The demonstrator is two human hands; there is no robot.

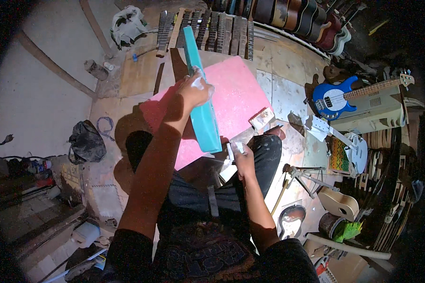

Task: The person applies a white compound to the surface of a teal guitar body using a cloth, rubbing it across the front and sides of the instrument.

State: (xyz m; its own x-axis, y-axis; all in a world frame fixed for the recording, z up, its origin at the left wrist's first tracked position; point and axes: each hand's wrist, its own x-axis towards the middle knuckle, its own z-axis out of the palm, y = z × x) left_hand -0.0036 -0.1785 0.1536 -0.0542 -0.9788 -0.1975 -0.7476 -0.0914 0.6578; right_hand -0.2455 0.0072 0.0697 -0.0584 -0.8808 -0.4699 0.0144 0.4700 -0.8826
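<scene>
A long teal slab (205,123) stands tilted on edge over a pink sheet (236,89) lying in front of me. My left hand (196,89) grips the slab near its middle, with white smears on the back of the hand. Close to the slab's near end, my right hand (243,159) is closed on a small white piece (230,152), whose kind I cannot make out; white stuff coats its fingers. A pale folded piece (227,173) lies just below that hand. On the pink sheet's right edge sits a cream piece with a jagged edge (261,118).
Guitar necks (217,33) line the far side, with guitar bodies (293,14) beyond. A blue bass guitar (335,98) rests at right, near a metal stand (301,178) and an unfinished guitar body (338,203). A black plastic bag (87,142) lies at left.
</scene>
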